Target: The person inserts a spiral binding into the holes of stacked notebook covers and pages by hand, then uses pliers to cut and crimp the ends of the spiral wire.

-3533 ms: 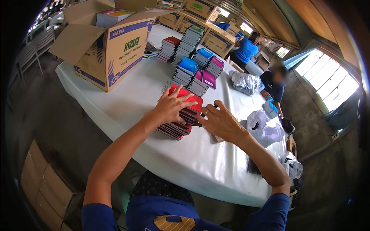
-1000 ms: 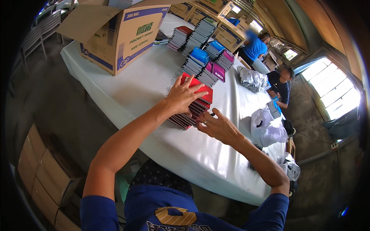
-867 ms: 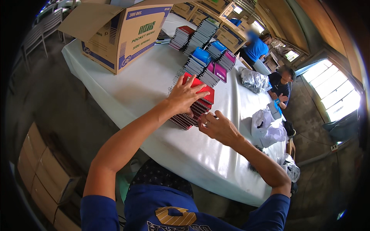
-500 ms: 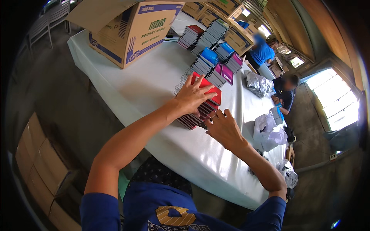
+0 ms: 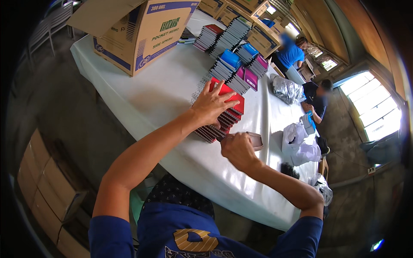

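Note:
My left hand [image 5: 211,105] rests with spread fingers on a stack of red-covered spiral notebooks [image 5: 235,104], its thumb down along the side. At the stack's near right corner, my right hand [image 5: 241,151] is closed around a hand tool [image 5: 255,141]. A brownish, handle-like end sticks out on the right of my fist, and a dark tip shows on the left, touching or close to the notebook bindings. The tool's middle is hidden and blurred, so its exact kind is unclear.
Notebook stacks with blue covers [image 5: 231,59] and purple covers [image 5: 247,78] stand beyond. A large open carton [image 5: 161,36] occupies the far left. Black spiral coils [image 5: 289,170] and a white plastic bag [image 5: 299,142] lie right. Two people [image 5: 289,56] are at the far side.
My right hand has turned and moved slightly left and down, and the tool's brownish end now shows beside it. My left hand stays on the red notebooks; the view has shifted a little.

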Available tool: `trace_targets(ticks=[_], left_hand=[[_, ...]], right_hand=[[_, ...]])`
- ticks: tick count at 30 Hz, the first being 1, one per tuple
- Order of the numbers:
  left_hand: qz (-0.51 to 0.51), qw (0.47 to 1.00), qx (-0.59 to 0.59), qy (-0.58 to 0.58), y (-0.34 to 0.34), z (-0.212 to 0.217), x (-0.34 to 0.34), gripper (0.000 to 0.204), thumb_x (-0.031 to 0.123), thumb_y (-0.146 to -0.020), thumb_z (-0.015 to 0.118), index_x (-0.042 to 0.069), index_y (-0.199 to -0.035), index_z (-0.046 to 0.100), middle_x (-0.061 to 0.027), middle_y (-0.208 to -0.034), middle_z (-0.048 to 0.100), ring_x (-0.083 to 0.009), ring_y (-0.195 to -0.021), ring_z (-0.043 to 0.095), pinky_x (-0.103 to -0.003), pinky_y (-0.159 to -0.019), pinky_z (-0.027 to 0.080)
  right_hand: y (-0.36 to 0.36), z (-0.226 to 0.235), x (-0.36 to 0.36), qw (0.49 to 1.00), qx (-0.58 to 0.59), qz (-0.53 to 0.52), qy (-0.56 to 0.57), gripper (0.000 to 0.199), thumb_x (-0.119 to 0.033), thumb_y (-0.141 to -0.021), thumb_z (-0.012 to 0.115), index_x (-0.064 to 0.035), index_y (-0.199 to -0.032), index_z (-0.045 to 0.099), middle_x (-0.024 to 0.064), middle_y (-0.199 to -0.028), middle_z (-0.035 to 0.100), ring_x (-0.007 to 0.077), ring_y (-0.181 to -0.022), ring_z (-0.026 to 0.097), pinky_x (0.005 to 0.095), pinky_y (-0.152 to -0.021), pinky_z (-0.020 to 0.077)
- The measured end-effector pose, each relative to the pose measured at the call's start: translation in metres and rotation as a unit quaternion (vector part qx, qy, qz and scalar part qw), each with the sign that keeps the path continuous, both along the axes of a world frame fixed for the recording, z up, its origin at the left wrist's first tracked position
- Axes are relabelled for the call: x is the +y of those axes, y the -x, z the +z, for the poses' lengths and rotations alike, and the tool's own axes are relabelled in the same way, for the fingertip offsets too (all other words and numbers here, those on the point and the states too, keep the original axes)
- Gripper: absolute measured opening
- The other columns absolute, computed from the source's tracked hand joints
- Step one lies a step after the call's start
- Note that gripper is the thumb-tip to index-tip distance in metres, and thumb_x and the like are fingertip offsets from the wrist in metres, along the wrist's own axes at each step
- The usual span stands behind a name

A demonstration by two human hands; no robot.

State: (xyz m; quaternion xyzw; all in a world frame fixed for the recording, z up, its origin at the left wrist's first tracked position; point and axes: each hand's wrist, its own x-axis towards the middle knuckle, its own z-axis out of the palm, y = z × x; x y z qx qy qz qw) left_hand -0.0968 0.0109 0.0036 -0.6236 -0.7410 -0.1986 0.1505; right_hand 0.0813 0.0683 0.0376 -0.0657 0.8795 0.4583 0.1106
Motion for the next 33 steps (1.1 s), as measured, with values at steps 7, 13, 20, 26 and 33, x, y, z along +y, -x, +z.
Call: trace_targets(ticks=[7, 13, 20, 26, 33], left_hand=[[0.0, 1.0, -0.004, -0.005, -0.005, 0.0, 0.005, 0.101, 0.043, -0.052, 0.09, 0.03, -0.142, 0.046, 0.0021, -0.151, 0.04, -0.0397, -0.141, 0.029, -0.063, -0.112, 0.025], [0.006, 1.0, 0.011, -0.016, -0.004, -0.004, 0.005, 0.099, 0.043, -0.053, 0.089, 0.03, -0.141, 0.047, 0.0019, -0.151, 0.04, -0.0402, -0.14, 0.03, -0.063, -0.111, 0.027], [0.001, 1.0, 0.002, -0.012, 0.0, -0.004, 0.003, 0.099, 0.042, -0.053, 0.09, 0.031, -0.142, 0.047, 0.0023, -0.151, 0.04, -0.039, -0.141, 0.03, -0.063, -0.112, 0.024], [0.006, 1.0, 0.002, -0.009, -0.005, -0.002, 0.005, 0.099, 0.045, -0.053, 0.089, 0.031, -0.141, 0.047, 0.0017, -0.151, 0.04, -0.0396, -0.141, 0.028, -0.063, -0.112, 0.024], [0.004, 1.0, 0.01, -0.015, -0.003, -0.005, 0.006, 0.097, 0.045, -0.054, 0.088, 0.031, -0.141, 0.048, 0.0013, -0.152, 0.039, -0.0404, -0.141, 0.029, -0.063, -0.11, 0.026]], right_hand=[[0.006, 0.031, 0.024, 0.985, 0.007, 0.116, 0.125, 0.019, -0.016, -0.076, 0.069, -0.0121, -0.095, 0.066, 0.0002, -0.097, 0.062, 0.0154, -0.101, 0.054, 0.0355, -0.089, 0.0404], [0.016, 0.021, 0.042, 0.968, -0.05, 0.224, 0.103, 0.024, -0.016, -0.077, 0.069, -0.0145, -0.1, 0.064, -0.0018, -0.101, 0.062, 0.0136, -0.106, 0.052, 0.0352, -0.092, 0.0399], [0.008, -0.003, 0.003, 0.997, -0.036, 0.028, 0.069, 0.014, -0.015, -0.079, 0.063, -0.0043, -0.088, 0.066, 0.0084, -0.085, 0.065, 0.0221, -0.084, 0.062, 0.0386, -0.065, 0.049], [0.012, 0.011, 0.014, 0.988, -0.004, 0.094, 0.125, 0.015, -0.017, -0.08, 0.065, -0.0099, -0.092, 0.067, 0.0036, -0.094, 0.065, 0.0179, -0.096, 0.058, 0.0358, -0.087, 0.0413], [0.018, 0.022, 0.034, 0.966, -0.07, 0.237, 0.079, 0.022, -0.019, -0.078, 0.067, -0.0175, -0.099, 0.065, -0.003, -0.107, 0.062, 0.0114, -0.112, 0.05, 0.033, -0.089, 0.0397]])
